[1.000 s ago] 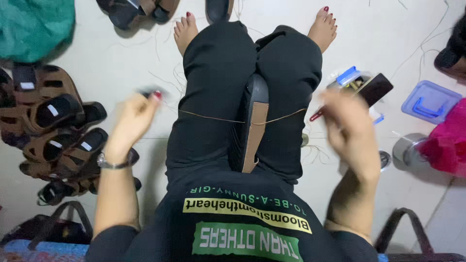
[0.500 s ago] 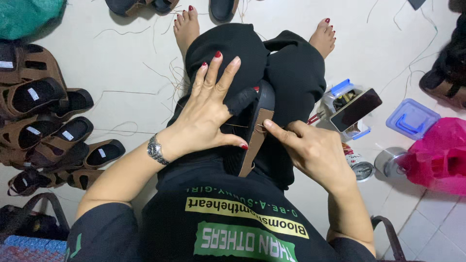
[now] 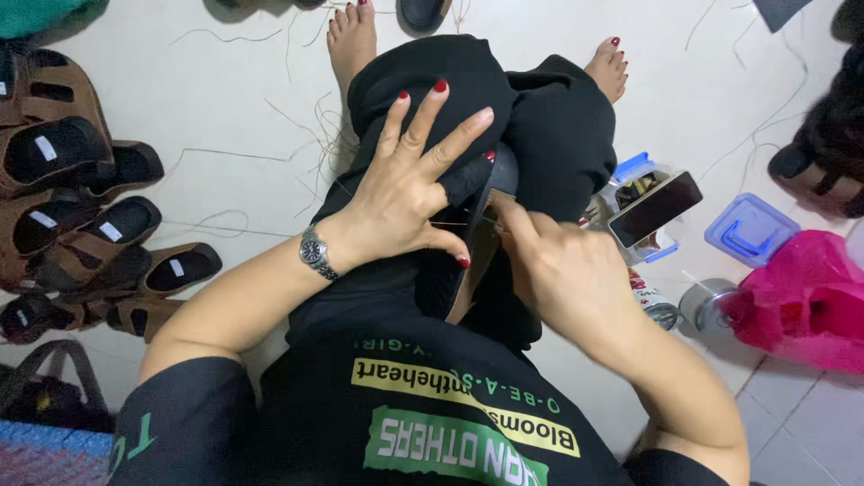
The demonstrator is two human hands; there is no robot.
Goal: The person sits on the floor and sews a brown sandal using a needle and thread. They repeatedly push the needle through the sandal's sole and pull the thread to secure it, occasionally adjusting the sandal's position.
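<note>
The left hand point(image 3: 409, 193) is pressing, fingers spread, on the stiff-looking sandal point(image 3: 468, 225) on her lap, while the right hand point(image 3: 562, 270) is pinching the thin thread point(image 3: 450, 224), probably light, beside it.

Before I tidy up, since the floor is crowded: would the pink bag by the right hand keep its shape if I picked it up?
Probably not. The pink bag looks like thin crumpled plastic, slumped on the floor, so it would likely sag and rustle. It bulges, so something inside may shift; what it holds is hidden.
</note>
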